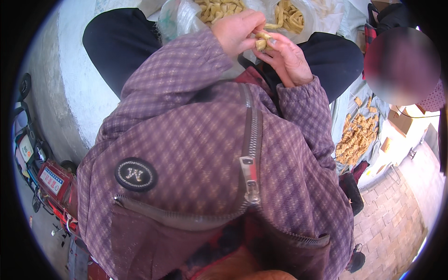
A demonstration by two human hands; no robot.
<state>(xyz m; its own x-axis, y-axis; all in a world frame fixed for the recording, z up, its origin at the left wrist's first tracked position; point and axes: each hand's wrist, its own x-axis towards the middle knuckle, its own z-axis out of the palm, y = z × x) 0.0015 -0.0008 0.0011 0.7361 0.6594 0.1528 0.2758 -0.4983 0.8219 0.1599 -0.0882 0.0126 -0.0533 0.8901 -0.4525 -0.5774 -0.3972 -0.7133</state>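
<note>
My left hand [239,31] and my right hand [290,57] meet over my lap, between my bent knees. Their fingers are closed around a pale yellow, folded strip [262,43] that looks soft and ribbon-like; its exact kind is unclear. One end of it reaches up between the fingertips. Just beyond the hands, a clear plastic bag [179,17] on the left holds many similar yellowish strips [218,10]. More such strips [290,17] lie in a second plastic bag [310,25] behind my right hand.
At right, a heap of golden-brown knotted pieces [357,137] lies on a grey sheet [342,105]. Another person [396,18] sits close on that side, with a cardboard box [405,120] nearby. A red vehicle [58,182] stands at far left, beside a pale wall [77,70].
</note>
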